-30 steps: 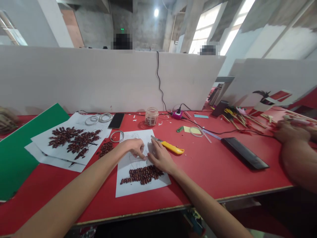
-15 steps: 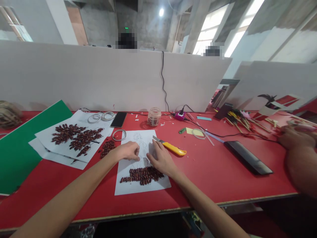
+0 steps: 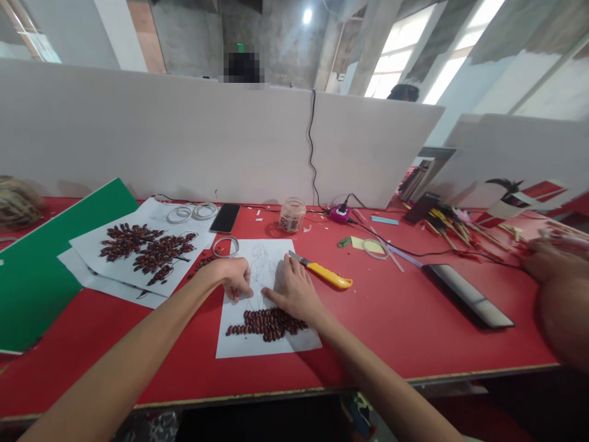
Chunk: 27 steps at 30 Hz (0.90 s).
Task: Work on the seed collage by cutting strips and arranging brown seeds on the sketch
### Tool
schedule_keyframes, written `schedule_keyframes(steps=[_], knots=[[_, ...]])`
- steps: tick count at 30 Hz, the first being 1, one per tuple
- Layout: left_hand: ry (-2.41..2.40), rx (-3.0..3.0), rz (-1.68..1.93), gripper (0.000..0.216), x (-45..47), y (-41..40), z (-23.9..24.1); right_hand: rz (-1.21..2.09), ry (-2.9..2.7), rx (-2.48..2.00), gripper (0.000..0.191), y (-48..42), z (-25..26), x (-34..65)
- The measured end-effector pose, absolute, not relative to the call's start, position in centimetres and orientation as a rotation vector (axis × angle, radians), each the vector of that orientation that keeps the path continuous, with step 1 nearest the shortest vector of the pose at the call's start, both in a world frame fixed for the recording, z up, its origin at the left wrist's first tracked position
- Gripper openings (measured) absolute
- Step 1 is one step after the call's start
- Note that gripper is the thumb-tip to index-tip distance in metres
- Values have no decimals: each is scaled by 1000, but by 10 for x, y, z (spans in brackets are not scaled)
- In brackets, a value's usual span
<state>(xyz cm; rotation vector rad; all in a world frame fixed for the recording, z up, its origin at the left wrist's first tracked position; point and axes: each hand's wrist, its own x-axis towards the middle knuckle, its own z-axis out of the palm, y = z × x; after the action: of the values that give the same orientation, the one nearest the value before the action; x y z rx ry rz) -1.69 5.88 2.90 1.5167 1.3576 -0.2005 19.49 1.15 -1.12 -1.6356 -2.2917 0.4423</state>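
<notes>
A white sheet with a pencil drawing (image 3: pixel 261 267) lies in front of me, and rows of dark red-brown beans (image 3: pixel 267 324) cover its lower part. My left hand (image 3: pixel 236 279) is over the sheet's left side, its fingers curled down and pinched; whatever they hold, if anything, is hidden. Flat on the right side of the drawing rests my right hand (image 3: pixel 298 288), fingers stretched and thumb spread, above the bean rows. A yellow utility knife (image 3: pixel 329 275) lies just right of it. Behind my left wrist is a partly hidden pile of loose beans (image 3: pixel 202 265).
Bean-covered sheets (image 3: pixel 184 270) and a green board (image 3: pixel 41 288) lie left. Behind are a tape roll (image 3: pixel 225 247), a phone (image 3: pixel 225 218), a jar (image 3: pixel 292 215) and a purple plug adapter (image 3: pixel 340 212). A black tablet-like object (image 3: pixel 467 294) and another person's arm (image 3: pixel 559 288) are right.
The view has shifted slightly. My left hand has moved a little left over the sheet, away from my right hand. My right hand stays flat on the paper, its thumb slightly further left.
</notes>
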Motion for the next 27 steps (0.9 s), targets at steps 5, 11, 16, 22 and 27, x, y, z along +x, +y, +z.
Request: schedule_keyframes(steps=[5, 11, 16, 22, 27], knots=[[1332, 1489, -219, 25, -19, 65, 26, 506, -2304, -1540, 105, 23, -22, 213], [1298, 1447, -276, 40, -16, 70, 31, 572, -2327, -1425, 107, 34, -29, 234], [1363, 1493, -359, 48, -7, 71, 33, 619, -2359, -1398, 103, 34, -29, 244], [1370, 1490, -317, 38, -10, 68, 29, 656, -2345, -1349, 97, 33, -30, 252], [1378, 1481, -305, 25, -8, 65, 33, 628, -2273, -1340, 97, 32, -27, 241]])
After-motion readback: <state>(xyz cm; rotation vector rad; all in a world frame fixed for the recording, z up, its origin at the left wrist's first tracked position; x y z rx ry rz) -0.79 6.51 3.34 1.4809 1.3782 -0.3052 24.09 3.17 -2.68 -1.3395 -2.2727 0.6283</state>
